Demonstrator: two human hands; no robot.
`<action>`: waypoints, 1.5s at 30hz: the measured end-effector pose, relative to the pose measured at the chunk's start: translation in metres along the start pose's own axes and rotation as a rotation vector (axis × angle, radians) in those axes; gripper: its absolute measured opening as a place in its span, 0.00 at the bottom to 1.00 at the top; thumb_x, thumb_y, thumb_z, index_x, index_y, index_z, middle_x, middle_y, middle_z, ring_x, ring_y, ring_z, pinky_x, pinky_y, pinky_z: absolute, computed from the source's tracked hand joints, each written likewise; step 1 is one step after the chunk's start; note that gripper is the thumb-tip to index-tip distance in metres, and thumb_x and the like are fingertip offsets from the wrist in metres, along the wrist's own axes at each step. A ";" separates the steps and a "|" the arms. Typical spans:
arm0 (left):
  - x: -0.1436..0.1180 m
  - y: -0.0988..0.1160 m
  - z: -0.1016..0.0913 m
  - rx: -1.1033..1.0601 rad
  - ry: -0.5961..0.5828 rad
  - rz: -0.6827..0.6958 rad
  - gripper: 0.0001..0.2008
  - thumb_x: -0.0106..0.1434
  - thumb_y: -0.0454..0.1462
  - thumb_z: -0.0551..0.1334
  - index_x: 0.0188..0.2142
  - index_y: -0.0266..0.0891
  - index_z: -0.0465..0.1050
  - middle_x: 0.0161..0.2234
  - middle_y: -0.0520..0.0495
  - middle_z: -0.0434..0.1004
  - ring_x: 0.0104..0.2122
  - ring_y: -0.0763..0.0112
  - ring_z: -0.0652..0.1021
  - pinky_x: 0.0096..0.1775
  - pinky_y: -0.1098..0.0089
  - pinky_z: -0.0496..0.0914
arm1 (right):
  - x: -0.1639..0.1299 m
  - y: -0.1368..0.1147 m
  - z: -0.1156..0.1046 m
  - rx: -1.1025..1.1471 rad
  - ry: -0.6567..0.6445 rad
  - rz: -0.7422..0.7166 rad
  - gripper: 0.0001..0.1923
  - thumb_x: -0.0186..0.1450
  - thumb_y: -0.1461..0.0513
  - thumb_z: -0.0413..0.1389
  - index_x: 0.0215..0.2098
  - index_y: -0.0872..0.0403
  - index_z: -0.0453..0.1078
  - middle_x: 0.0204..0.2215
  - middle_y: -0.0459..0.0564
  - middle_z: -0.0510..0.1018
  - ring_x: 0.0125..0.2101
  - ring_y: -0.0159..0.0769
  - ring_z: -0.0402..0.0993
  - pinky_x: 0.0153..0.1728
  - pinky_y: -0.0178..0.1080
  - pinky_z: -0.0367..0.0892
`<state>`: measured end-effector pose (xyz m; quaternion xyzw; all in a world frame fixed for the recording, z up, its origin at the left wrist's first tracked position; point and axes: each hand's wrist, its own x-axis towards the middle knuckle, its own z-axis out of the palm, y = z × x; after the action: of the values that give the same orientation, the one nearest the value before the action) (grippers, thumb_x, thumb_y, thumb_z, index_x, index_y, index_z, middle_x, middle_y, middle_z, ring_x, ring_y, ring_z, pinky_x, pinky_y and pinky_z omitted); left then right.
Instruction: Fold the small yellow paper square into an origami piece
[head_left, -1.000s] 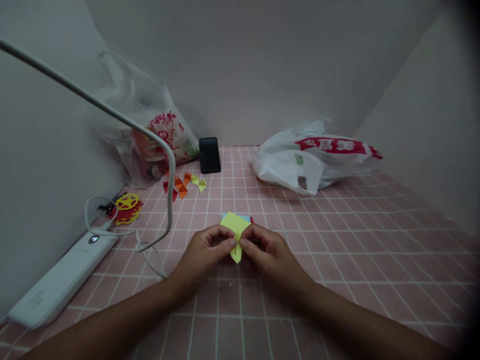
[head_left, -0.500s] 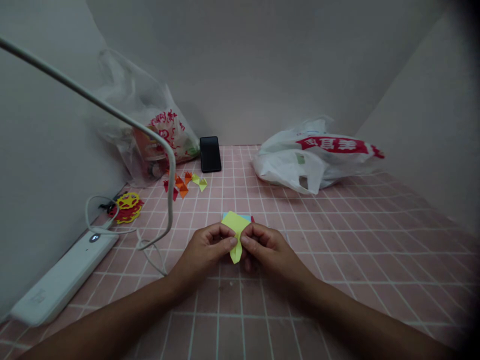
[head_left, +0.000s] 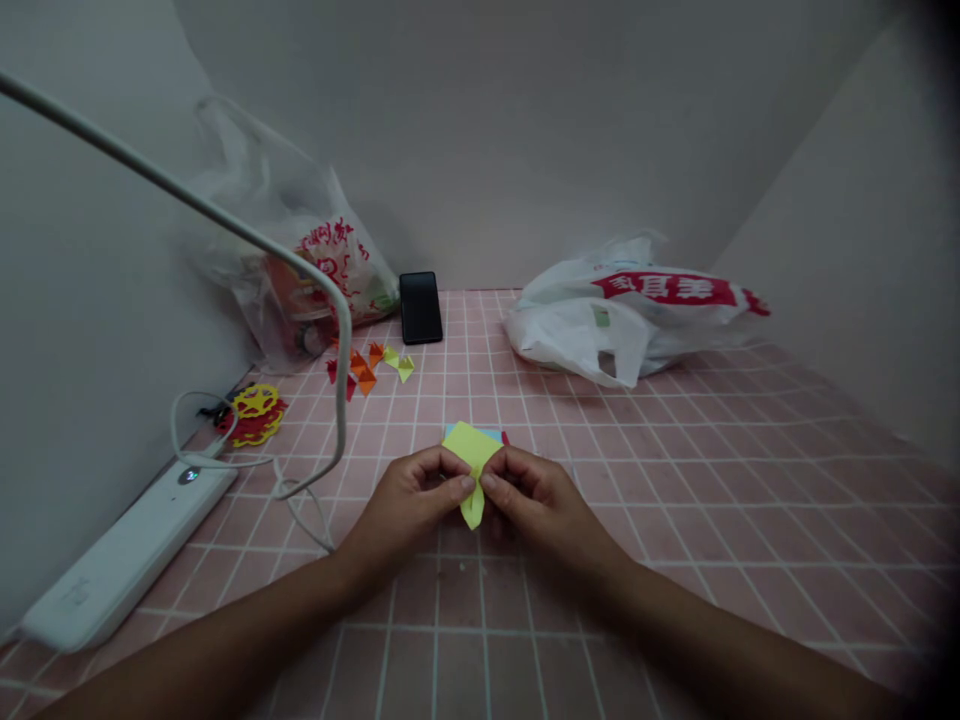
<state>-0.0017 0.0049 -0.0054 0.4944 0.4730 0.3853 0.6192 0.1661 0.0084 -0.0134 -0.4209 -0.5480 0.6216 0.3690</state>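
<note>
A partly folded sheet of yellow origami paper is held between both hands above the tiled surface. My left hand pinches its left side, thumb on top. From the right, my right hand pinches the opposite side, its thumb close to the left one. Between the thumbs the paper narrows to a creased point facing me. Behind it, a light blue sheet shows at the edge, with a bit of red beside it. Fingers under the paper are hidden.
Small folded orange papers, with red and yellow ones, lie back left near a black phone. A white cable arches across the left, above a white power strip and yellow-red cutouts. Plastic bags rest at the back.
Both hands keep their pinch on the yellow paper. Its near point has shifted very slightly; little else differs.
</note>
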 end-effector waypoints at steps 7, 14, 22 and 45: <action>0.000 -0.002 0.000 0.073 0.029 0.030 0.06 0.58 0.38 0.63 0.30 0.37 0.70 0.27 0.54 0.70 0.27 0.75 0.70 0.31 0.73 0.64 | 0.000 0.003 0.000 -0.106 0.002 -0.040 0.08 0.64 0.60 0.54 0.27 0.53 0.64 0.20 0.41 0.66 0.19 0.27 0.61 0.21 0.33 0.55; 0.000 -0.003 -0.001 0.146 0.010 0.081 0.06 0.60 0.37 0.62 0.30 0.37 0.69 0.27 0.54 0.69 0.28 0.75 0.69 0.32 0.74 0.63 | -0.002 0.002 0.000 -0.184 -0.011 -0.077 0.08 0.65 0.61 0.52 0.28 0.53 0.62 0.21 0.42 0.65 0.22 0.29 0.60 0.22 0.33 0.55; 0.000 -0.001 -0.001 0.043 -0.034 0.030 0.07 0.59 0.39 0.63 0.32 0.37 0.70 0.29 0.53 0.71 0.28 0.75 0.71 0.33 0.73 0.65 | -0.001 0.000 -0.003 -0.252 -0.033 -0.150 0.08 0.66 0.61 0.50 0.29 0.53 0.61 0.24 0.43 0.64 0.24 0.30 0.58 0.24 0.34 0.54; -0.002 0.002 -0.002 0.139 -0.035 0.111 0.07 0.61 0.40 0.62 0.32 0.37 0.71 0.27 0.53 0.72 0.28 0.73 0.71 0.33 0.72 0.65 | 0.003 0.004 -0.001 0.189 -0.115 0.051 0.17 0.63 0.50 0.57 0.28 0.54 0.62 0.19 0.41 0.68 0.17 0.26 0.63 0.20 0.31 0.58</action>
<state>-0.0037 0.0037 -0.0036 0.5683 0.4597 0.3765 0.5693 0.1661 0.0109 -0.0183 -0.3616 -0.4965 0.7026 0.3592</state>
